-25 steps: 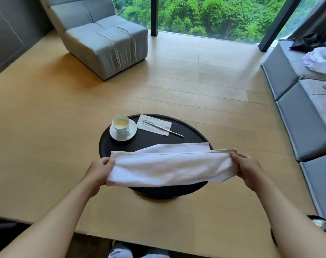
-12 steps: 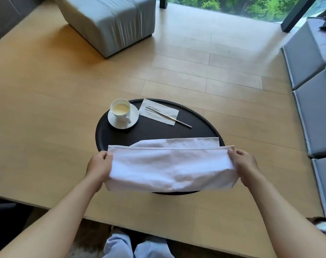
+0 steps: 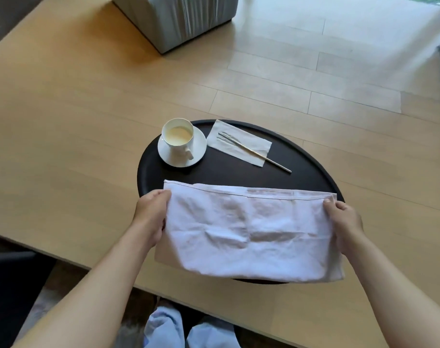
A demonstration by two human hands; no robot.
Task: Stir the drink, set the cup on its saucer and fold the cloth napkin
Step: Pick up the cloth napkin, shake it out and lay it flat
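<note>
Napkin (image 3: 249, 229) has come lower since a second ago, folded once, draped over counter (image 3: 239, 172) near edge. Left hand (image 3: 151, 217) and right hand (image 3: 344, 222) fingers pinch its ends. Cup (image 3: 177, 136) sits on saucer (image 3: 197, 149); folding underway.

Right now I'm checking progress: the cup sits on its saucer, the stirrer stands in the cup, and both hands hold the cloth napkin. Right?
Not quite. The head view shows the stirrer lying on the paper napkin, not in the cup. The cup is on its saucer, and the left hand and right hand hold the cloth napkin.
</note>
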